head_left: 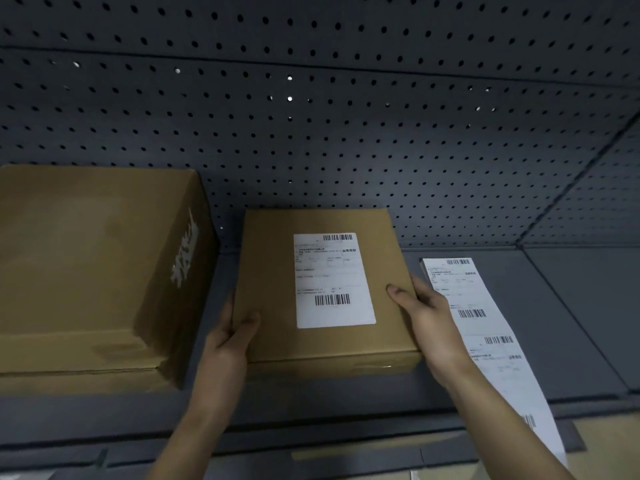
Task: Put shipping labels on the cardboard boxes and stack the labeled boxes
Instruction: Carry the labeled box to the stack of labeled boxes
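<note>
A flat cardboard box sits in the middle of the grey shelf, with a white shipping label stuck on its top. My left hand grips the box's left edge, thumb on top. My right hand grips the right edge, thumb on top as well. To the right of the box lies a strip of several unused shipping labels, which runs over the shelf's front edge. A larger cardboard box with white print on its side stands at the left.
A dark perforated back panel rises behind the shelf. The shelf's front lip runs below my forearms. A bit of brown cardboard shows at the bottom right, below the shelf.
</note>
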A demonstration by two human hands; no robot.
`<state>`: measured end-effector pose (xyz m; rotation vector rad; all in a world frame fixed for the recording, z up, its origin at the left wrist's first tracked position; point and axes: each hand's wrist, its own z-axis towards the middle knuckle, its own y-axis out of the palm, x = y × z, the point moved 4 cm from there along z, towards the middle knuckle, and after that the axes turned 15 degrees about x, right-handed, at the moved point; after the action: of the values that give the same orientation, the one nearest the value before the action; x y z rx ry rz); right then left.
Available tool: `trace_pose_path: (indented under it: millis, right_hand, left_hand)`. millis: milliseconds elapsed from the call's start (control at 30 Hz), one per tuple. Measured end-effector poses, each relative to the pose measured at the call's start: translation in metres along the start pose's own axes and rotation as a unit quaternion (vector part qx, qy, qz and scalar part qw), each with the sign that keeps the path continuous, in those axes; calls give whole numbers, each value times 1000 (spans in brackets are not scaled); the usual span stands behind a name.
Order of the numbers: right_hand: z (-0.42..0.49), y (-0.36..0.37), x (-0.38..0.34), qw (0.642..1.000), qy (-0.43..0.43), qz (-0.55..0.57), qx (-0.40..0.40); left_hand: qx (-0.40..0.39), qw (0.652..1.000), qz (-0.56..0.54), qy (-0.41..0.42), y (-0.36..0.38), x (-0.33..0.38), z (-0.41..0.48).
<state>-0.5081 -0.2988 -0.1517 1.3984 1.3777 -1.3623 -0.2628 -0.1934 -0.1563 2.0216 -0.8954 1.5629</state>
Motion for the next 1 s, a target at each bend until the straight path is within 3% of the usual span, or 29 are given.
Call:
trace_pose_path:
  millis: [167, 467, 1000]
  right_hand:
    - [-28, -22, -15, 998, -49, 21, 20]
    - [-51, -108, -21, 989, -97, 48, 96]
    - [-21, -416, 15, 975, -114, 66, 181]
  left_hand:
    - [2, 998, -19, 58, -1, 5, -17]
    - [-69, 989, -5, 128, 51, 21, -65]
    - [-139, 977, 10, 161, 278, -12, -266]
